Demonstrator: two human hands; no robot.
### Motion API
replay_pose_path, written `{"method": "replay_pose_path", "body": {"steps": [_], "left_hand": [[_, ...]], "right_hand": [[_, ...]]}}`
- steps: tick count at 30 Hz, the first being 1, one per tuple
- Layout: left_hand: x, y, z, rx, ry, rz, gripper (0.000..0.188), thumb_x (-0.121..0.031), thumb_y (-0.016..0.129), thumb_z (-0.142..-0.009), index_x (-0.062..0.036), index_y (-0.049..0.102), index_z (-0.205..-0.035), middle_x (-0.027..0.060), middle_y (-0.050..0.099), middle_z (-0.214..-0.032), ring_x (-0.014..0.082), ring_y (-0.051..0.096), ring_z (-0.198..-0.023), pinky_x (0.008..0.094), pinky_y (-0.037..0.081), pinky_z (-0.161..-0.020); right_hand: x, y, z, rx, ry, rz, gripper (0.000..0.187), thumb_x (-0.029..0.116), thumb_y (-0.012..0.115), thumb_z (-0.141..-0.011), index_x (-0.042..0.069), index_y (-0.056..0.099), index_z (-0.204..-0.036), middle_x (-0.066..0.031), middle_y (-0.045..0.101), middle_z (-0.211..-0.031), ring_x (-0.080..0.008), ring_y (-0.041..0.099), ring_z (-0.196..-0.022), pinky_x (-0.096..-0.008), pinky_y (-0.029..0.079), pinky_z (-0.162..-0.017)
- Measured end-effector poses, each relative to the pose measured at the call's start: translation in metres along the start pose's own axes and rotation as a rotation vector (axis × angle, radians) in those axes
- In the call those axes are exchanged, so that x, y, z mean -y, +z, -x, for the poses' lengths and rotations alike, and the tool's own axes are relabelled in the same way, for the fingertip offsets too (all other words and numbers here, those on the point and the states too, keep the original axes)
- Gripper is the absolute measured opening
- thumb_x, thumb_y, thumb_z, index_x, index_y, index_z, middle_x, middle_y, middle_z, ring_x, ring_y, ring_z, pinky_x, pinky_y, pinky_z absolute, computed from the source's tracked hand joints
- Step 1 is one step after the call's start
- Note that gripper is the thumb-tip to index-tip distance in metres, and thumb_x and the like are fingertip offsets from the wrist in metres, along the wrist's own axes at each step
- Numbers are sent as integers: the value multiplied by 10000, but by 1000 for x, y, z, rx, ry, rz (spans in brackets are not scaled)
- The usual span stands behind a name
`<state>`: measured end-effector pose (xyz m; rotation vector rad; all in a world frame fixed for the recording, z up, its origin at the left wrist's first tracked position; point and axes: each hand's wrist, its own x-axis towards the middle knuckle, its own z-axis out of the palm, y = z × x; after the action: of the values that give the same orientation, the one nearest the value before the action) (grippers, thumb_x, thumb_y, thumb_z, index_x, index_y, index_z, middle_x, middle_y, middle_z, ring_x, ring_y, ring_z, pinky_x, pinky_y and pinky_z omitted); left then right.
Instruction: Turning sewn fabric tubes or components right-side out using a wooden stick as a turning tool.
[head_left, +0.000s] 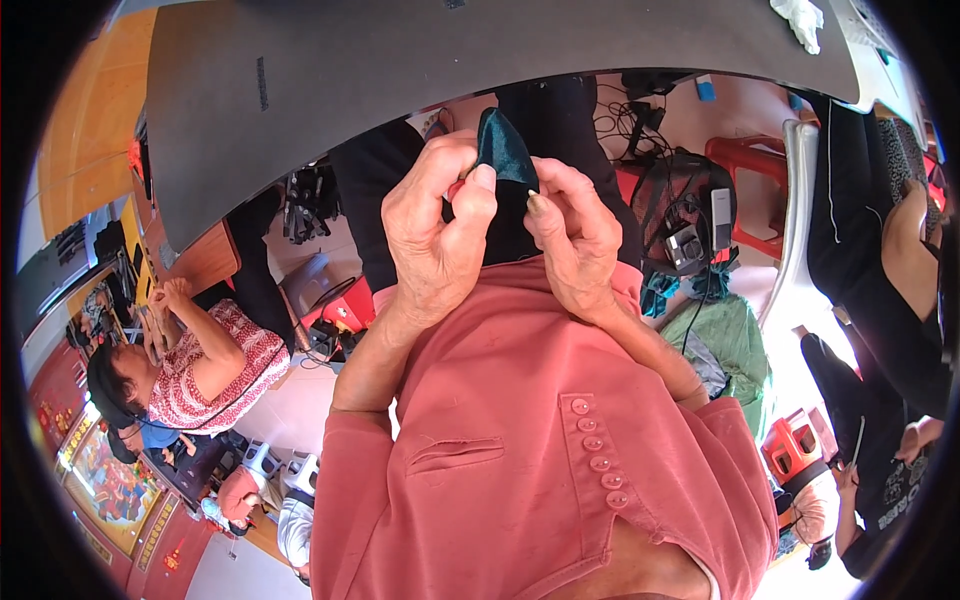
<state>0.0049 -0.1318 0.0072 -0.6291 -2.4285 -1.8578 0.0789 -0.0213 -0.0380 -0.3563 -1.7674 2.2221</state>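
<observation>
My left hand (440, 220) pinches the left edge of the dark green cloth (507, 152) between thumb and fingers; a firm but gentle pinch seems best. The cloth rises between my two hands, and my right hand (575, 225) grips its lower right corner — I judge both should pull equally, so the edge is even.

You seem to be in a shared workroom: a long dark counter (480, 48) curves before you, several people (222, 372) sit around, and plastic stools (742, 155) and loose cables (628, 130) share the tiled floor (685, 125).
</observation>
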Motion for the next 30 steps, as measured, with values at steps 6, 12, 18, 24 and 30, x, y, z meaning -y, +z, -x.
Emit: {"method": "replay_pose_path", "body": {"steps": [6,12,18,24,30], "left_hand": [[0,-6,-3,56,-118,7,181,-95,594,-803,19,546,-935,80,613,-925,95,488,-700,239,416,-630],[-10,2,-13,70,-158,122,259,-198,563,-855,11,544,-1007,62,609,-931,86,484,-718,241,418,-655],[-11,7,-8,168,-240,130,332,-231,396,-946,20,612,-925,106,665,-923,199,604,-918,337,455,-864],[-2,4,-11,237,-121,128,220,-161,475,-921,18,567,-1010,107,656,-875,143,606,-775,268,490,-695],[-6,17,-3,30,-2,103,333,-75,548,-861,-11,473,-1179,103,649,-896,130,593,-785,250,484,-701]], "right_hand": [[2,-5,-4,57,-109,187,302,-52,566,-858,8,594,-1153,-34,496,-777,-85,473,-647,-210,387,-556],[-1,-2,-5,52,-221,187,332,-92,564,-828,12,607,-1141,-48,512,-767,-103,479,-627,-221,388,-547],[-3,-4,-2,94,-219,123,305,-43,570,-867,-14,574,-1170,-50,519,-797,-88,481,-658,-203,399,-558],[-4,-3,-2,84,-228,16,303,-78,599,-813,-5,616,-1107,-33,513,-780,-90,472,-637,-219,391,-552],[-4,-4,2,111,-20,-149,290,-49,634,-807,-6,622,-1094,-9,471,-750,-49,422,-603,-196,345,-507]]}}
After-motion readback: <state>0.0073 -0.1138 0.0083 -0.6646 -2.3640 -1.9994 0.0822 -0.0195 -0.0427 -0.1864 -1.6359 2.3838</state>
